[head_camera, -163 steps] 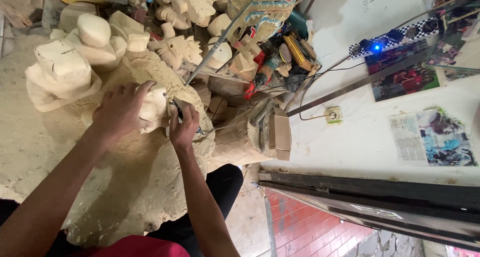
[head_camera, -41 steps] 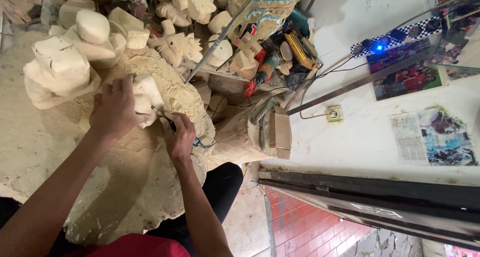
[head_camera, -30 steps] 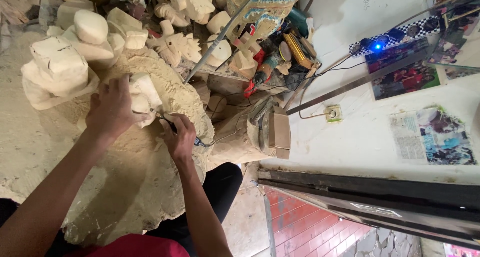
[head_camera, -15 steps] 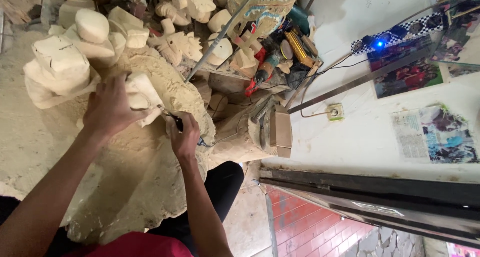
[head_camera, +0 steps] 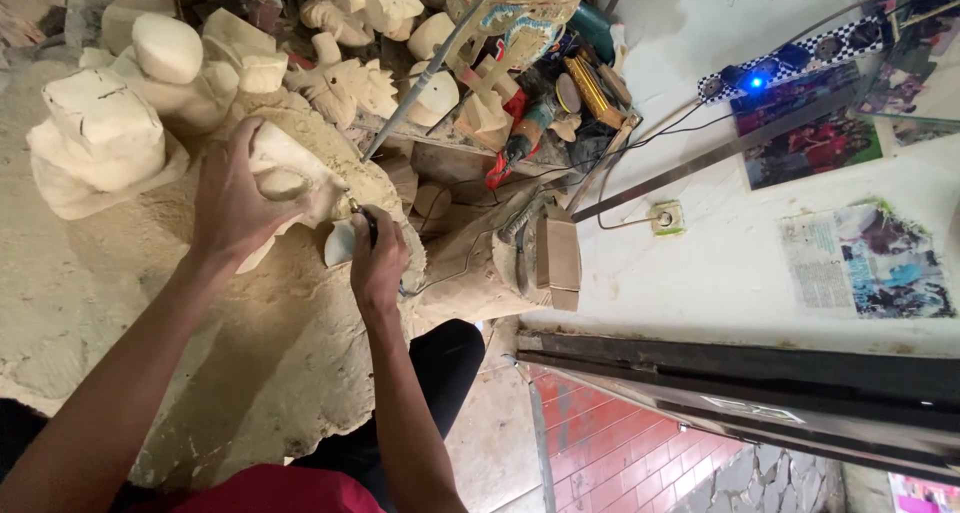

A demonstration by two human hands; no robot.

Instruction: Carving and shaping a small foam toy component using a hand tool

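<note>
Nearest the camera, two bare forearms reach out over a dust-covered cloth (head_camera: pixel 270 373) spread across the person's lap. The right hand (head_camera: pixel 378 261) is closed around a small dark rotary tool (head_camera: pixel 366 220), fingers curled tight on its body, with a thin cord trailing off to the right; the tool's tip meets the near right side of a pale wooden carving (head_camera: pixel 290 173). The left hand (head_camera: pixel 232 205) lies over that carving from the left, fingers spread wide and pressed onto its top, steadying it. The carving sits on the cloth, just beyond both hands. Farther off, to the left, stand rough pale wooden blanks (head_camera: pixel 100 133), and beyond them a heap of smaller carved figures (head_camera: pixel 360 78). Farther right lie red-handled tools (head_camera: pixel 515 143) in a cluttered pile, and a wall socket (head_camera: pixel 666 216) on the white wall.
</note>
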